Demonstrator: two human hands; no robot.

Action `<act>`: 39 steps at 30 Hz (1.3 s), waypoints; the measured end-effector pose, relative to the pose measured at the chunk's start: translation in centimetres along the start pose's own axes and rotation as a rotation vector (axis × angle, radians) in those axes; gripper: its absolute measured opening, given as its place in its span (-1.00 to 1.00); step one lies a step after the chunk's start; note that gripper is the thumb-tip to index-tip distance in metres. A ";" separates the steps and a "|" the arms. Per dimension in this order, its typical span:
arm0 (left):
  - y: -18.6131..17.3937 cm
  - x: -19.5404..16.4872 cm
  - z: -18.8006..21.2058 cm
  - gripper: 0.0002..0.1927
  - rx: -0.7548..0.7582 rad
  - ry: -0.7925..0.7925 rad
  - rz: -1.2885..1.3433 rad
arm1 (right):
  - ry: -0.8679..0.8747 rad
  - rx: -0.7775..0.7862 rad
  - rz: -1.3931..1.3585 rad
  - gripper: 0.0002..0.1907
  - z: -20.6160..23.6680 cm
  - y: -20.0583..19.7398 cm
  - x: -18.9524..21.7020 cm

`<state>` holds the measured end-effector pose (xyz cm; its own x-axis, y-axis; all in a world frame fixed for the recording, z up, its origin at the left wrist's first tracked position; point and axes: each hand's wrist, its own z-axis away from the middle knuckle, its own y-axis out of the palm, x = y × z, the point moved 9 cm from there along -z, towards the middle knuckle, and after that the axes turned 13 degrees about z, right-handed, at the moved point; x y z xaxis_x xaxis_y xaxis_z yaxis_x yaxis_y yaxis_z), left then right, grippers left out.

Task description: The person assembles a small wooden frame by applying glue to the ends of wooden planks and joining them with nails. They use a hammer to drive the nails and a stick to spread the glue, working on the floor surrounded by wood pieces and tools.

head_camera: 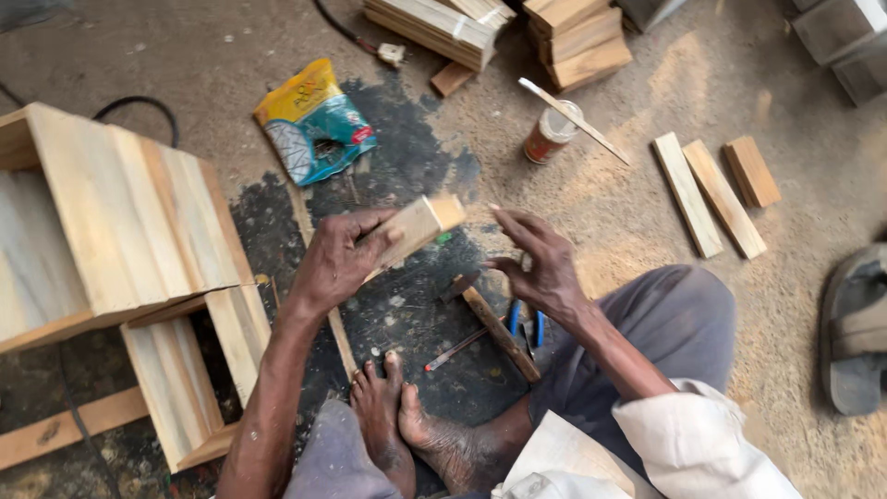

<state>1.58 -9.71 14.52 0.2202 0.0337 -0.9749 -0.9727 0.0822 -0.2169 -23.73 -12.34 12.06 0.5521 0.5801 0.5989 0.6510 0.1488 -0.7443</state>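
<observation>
- Far left of the frame: a stepped wooden box (pixel 120 231) sits on the floor, with a loose batten (pixel 65 430) below it at lower left. Neither touches your hands.
- Upper left of centre: a crumpled yellow-and-teal bag (pixel 312 125) lies on the dark patch of floor.
- Centre: your left hand (pixel 337 263) grips a short wood block (pixel 418 226), fingers wrapped tight round its lower end, the block tilted up to the right and held off the floor above your feet (pixel 407 430).
- Just right of the block: your right hand (pixel 540 268) is apart from it — fingers spread and half curled, nothing in them as far as I can tell.
- Below the hands: a hammer (pixel 494 323), a red pencil (pixel 455 351) and blue-handled pliers (pixel 527 323) lie on the floor by your knee.
- Step in hand, as I judge it: you are turning and checking the block before working it. The next move likely calls for the right hand to drop to the hammer or meet the block's free end — keep the left grip firm.
- Upper centre-right: a can (pixel 552 134) with a stick (pixel 573 120) across it.
- Right: three slats (pixel 716 189) on sawdust; a sandal (pixel 855 323) at the edge.
</observation>
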 end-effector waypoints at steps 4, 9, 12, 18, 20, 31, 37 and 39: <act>4.5 1.1 -0.8 -0.63 0.190 -0.155 -0.118 | -0.077 0.075 -0.125 0.04 -0.7 4.3 -0.4; 8.2 0.1 -1.3 -0.48 0.255 0.121 -0.432 | -0.049 0.135 -0.378 -0.21 -0.6 10.0 -2.8; 9.9 1.3 -1.9 -0.19 0.196 0.060 -0.373 | -0.020 0.140 -0.352 -0.48 -0.3 12.0 -4.5; 11.7 1.4 -2.5 -0.45 0.063 0.192 -0.588 | -0.102 0.024 -0.536 -0.41 -0.2 13.1 -5.7; 12.1 1.8 -2.6 -0.47 0.080 0.197 -0.581 | -0.081 0.010 -0.518 -0.44 0.0 13.8 -6.1; 13.2 2.3 -2.6 -0.52 0.135 0.232 -0.555 | -0.025 -0.091 -0.533 -0.51 0.7 14.2 -6.5; 13.2 2.4 -2.2 -0.49 0.124 0.239 -0.561 | -0.018 -0.119 -0.510 -0.42 1.1 14.4 -6.3; 13.2 2.6 -2.1 -0.48 0.121 0.236 -0.569 | -0.010 -0.119 -0.517 -0.45 1.1 14.7 -6.3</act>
<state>-10.84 -10.63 9.02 0.6659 -0.2687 -0.6960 -0.6894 0.1350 -0.7117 -18.22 -12.89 -2.95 0.1389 0.4632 0.8753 0.8918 0.3259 -0.3139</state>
